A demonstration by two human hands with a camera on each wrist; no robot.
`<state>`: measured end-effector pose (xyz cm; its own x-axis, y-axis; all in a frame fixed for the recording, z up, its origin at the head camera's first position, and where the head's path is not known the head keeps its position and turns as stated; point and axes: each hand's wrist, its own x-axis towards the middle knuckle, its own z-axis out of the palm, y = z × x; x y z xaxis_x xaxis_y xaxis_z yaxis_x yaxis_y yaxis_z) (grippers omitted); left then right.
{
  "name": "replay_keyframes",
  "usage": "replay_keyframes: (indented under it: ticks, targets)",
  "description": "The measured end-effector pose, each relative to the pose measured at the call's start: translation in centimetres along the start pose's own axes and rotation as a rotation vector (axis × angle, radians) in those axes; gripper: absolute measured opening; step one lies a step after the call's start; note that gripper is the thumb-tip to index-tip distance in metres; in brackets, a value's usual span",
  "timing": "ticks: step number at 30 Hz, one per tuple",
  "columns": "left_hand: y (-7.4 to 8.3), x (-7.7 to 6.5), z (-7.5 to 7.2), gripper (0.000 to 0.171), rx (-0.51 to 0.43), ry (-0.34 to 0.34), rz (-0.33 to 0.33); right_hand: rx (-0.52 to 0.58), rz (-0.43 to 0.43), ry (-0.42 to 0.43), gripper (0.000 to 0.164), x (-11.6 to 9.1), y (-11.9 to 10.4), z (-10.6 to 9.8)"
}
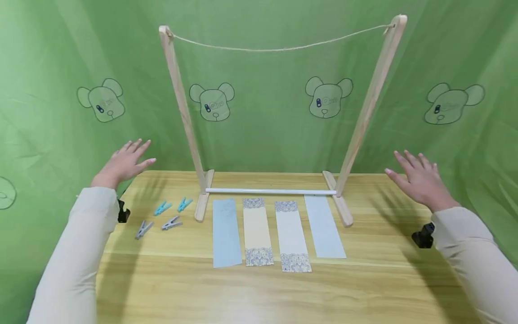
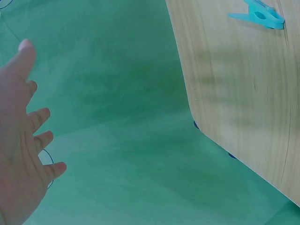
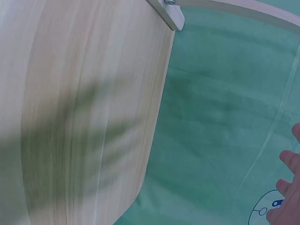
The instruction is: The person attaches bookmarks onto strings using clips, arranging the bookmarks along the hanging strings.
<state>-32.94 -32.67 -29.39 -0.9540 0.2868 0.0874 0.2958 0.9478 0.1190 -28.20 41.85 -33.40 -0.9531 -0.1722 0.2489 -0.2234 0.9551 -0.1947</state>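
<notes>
Fingers spread, my left hand (image 1: 124, 163) hovers at the table's back left corner and touches nothing. My right hand (image 1: 422, 182) is likewise held in the air on the right, its fingers apart. Nearest the left hand lie two turquoise clothespins (image 1: 163, 208) and two grey clothespins (image 1: 143, 229). In the middle lie a light blue paper strip (image 1: 226, 234), a cream strip with patterned ends (image 1: 256, 229), a white strip with patterned ends (image 1: 292, 234) and a pale blue strip (image 1: 325, 227). The left wrist view also shows a turquoise clothespin (image 2: 265, 16).
Behind the strips stands a wooden frame (image 1: 366, 112) with a slack string (image 1: 259, 50) across its top and a white rod (image 1: 271, 191) low between its feet. A green curtain (image 1: 267, 135) with bear faces hangs behind the wooden table (image 1: 251, 297).
</notes>
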Motion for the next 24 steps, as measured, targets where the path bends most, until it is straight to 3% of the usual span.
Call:
replay_keyframes:
  ticks: [11, 24]
  targets:
    - [-0.6, -0.4, 1.0, 0.073, -0.086, 0.032, -0.028, 0.045, -0.031, 0.042, 0.067, -0.6, -0.6, 1.5]
    - [-1.2, -2.9, 2.6, 0.074, -0.208, 0.094, -0.049, 0.226, -0.126, 0.061, 0.068, -1.8, -5.2, 4.2]
